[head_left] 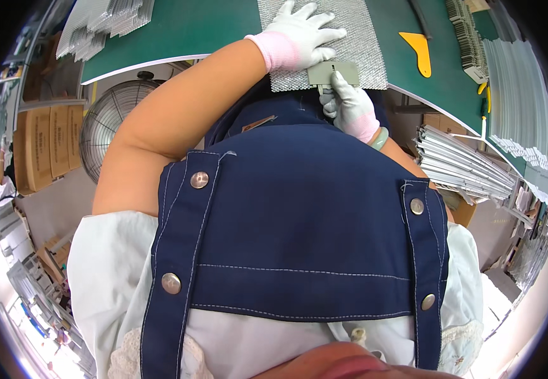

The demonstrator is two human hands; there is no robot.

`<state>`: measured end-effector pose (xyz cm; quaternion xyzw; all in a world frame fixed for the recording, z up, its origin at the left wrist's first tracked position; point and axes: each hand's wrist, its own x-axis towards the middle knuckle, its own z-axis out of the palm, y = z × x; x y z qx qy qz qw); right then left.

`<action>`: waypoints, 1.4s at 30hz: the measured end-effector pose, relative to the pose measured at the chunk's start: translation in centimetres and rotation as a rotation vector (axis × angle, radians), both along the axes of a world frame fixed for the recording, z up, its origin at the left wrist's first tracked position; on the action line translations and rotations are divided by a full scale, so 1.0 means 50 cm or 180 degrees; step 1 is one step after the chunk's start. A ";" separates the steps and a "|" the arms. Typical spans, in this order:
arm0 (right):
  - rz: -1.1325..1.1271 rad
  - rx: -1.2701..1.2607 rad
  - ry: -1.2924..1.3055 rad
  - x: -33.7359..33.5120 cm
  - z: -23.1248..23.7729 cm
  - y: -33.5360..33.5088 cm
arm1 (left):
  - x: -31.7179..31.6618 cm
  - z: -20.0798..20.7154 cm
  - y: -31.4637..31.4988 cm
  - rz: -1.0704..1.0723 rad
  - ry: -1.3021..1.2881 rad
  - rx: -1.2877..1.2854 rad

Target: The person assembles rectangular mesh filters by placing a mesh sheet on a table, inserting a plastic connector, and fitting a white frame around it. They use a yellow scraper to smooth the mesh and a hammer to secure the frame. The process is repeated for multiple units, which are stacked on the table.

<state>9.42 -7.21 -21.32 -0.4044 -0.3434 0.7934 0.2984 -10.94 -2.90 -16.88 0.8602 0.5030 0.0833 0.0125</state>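
Note:
Both of my hands wear white gloves with pink cuffs. My left hand (302, 36) lies with fingers spread on a silvery, finely textured sheet (365, 38), pressing near its front half. At the sheet's near edge, my right hand (351, 107) grips a flat grey-green rectangular plate (319, 74). The thumb is on the plate's top face, and the other fingers are curled beneath it. A small dark slot shows in the plate near the thumb. The plate overlaps the sheet, and its left end is close to my left hand.
On the green table (192, 31), a yellow scraper (422, 57) and a dark rod (420, 18) lie right of the sheet. Grey-green plates (467, 41) and pale sheets (517, 95) stand stacked further right. Silvery strips (113, 19) lie left. Below are a fan (111, 117) and metal profiles (460, 164).

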 end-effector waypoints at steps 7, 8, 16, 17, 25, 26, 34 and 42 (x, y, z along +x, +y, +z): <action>0.0870 -0.0416 0.0245 0.043 0.018 0.014 | -0.002 0.001 0.035 -0.0220 0.0232 0.0244; 0.1016 -0.0287 0.0123 0.060 0.027 0.014 | 0.004 -0.003 0.043 -0.0201 0.0357 0.0391; -0.1155 0.1377 -0.4382 0.547 -0.052 0.023 | 0.075 0.006 -0.005 -0.0586 0.0329 0.0179; -0.1879 0.1100 -0.4756 0.625 -0.090 0.005 | 0.065 0.010 0.026 -0.0786 0.0340 0.0130; -0.3797 -0.1868 -0.0323 0.723 -0.300 -0.088 | 0.108 0.034 0.090 -0.1057 -0.0103 0.0210; -0.3398 -0.1618 -0.1013 0.697 -0.272 -0.082 | 0.102 0.033 0.079 -0.1008 -0.0211 0.0302; -0.1672 -0.0715 -0.0699 0.667 -0.034 -0.089 | 0.165 0.099 0.032 -0.1080 -0.0565 0.0462; -0.0697 0.1891 -0.0879 0.390 0.214 -0.065 | 0.309 0.184 -0.017 -0.2511 -0.1969 -0.1514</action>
